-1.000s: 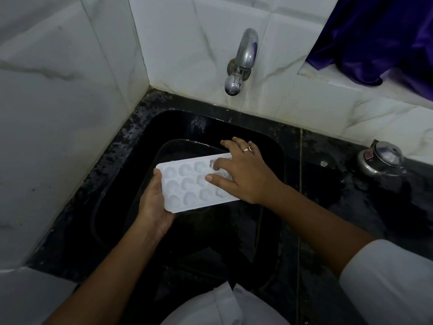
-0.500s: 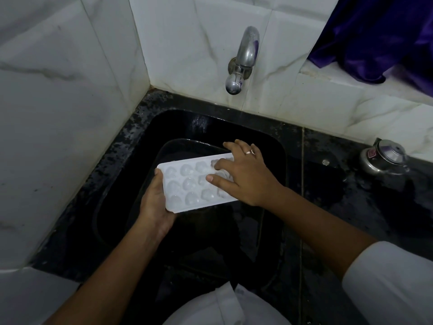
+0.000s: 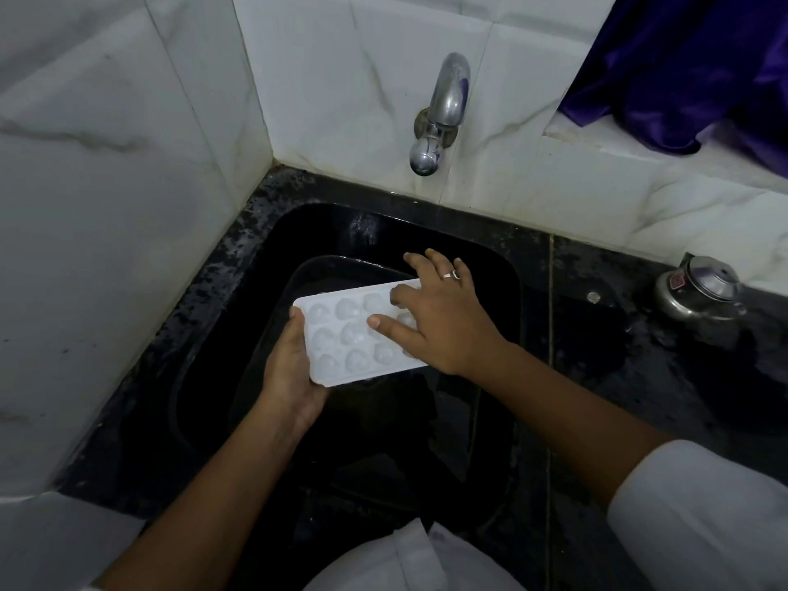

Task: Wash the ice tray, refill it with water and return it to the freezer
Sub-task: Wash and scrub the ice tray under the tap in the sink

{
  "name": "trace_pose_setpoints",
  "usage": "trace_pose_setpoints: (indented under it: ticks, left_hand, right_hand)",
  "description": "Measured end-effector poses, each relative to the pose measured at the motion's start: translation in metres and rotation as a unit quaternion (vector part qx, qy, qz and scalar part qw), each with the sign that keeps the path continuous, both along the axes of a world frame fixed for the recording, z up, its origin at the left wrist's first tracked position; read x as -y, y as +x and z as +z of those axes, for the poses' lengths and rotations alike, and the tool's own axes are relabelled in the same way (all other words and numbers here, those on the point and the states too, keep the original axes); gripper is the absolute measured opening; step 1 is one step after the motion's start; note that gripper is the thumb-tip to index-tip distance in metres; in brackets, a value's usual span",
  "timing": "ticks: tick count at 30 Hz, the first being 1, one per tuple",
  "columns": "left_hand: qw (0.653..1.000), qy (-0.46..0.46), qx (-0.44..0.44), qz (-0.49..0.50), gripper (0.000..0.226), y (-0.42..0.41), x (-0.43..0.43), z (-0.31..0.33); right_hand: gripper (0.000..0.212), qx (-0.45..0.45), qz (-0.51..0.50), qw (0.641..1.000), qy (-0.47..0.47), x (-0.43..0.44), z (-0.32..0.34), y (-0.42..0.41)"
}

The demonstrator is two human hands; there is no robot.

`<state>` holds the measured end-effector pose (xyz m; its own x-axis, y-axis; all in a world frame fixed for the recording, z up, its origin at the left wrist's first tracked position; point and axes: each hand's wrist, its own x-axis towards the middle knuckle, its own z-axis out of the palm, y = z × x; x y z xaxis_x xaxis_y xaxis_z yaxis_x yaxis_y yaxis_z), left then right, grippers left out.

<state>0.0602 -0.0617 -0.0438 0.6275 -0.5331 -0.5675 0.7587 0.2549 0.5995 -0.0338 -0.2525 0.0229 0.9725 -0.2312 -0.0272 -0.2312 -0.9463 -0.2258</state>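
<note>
Ice tray [image 3: 341,341] held over black sink [image 3: 362,230]; marble tiles [image 3: 106,206], tap [image 3: 439,117].

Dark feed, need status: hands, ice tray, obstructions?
Left hand grips ice tray at left end. Right hand spread across its cups. Tray over sink, no water from tap. Nothing blocking.

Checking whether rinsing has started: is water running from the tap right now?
No: nothing falls from the spout of the tap, and the dark sink wall below it shows no stream.
</note>
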Motion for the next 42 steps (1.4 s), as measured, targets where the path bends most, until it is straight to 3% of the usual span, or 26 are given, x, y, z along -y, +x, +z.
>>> trace_pose_setpoints:
  ticks: [13,17,20,26,32,36,42]
  left_hand:
    - [1.000,0.007,0.002,0.005,0.075,0.007,-0.002,0.002]
    - [1.000,0.004,-0.011,-0.002,0.079,0.003,-0.002,0.001]
    - [1.000,0.013,0.004,-0.001,0.064,0.004,-0.002,0.009]
    - [1.000,0.009,-0.022,-0.017,0.077,0.009,-0.008,0.011]
    - [1.000,0.015,0.023,-0.016,0.056,0.025,-0.007,0.025]
    - [0.997,-0.030,0.003,-0.074,0.076,0.032,-0.014,0.025]
    - [0.995,-0.049,-0.019,-0.086,0.083,0.051,-0.025,0.020]
  right_hand:
    - [0.073,-0.001,0.015,1.000,0.003,0.002,-0.002,-0.010]
    - [0.068,0.005,-0.030,0.999,0.014,-0.005,0.000,-0.002]
    - [0.075,0.003,-0.016,1.000,0.003,-0.013,-0.004,-0.003]
    - [0.067,0.012,-0.053,0.998,0.012,-0.014,0.005,-0.004]
    - [0.069,0.007,-0.045,0.999,-0.006,-0.026,0.013,-0.008]
    - [0.064,0.012,-0.099,0.995,-0.007,-0.036,0.019,0.005]
    - [0.065,0.013,-0.096,0.995,-0.014,-0.047,0.014,0.002]
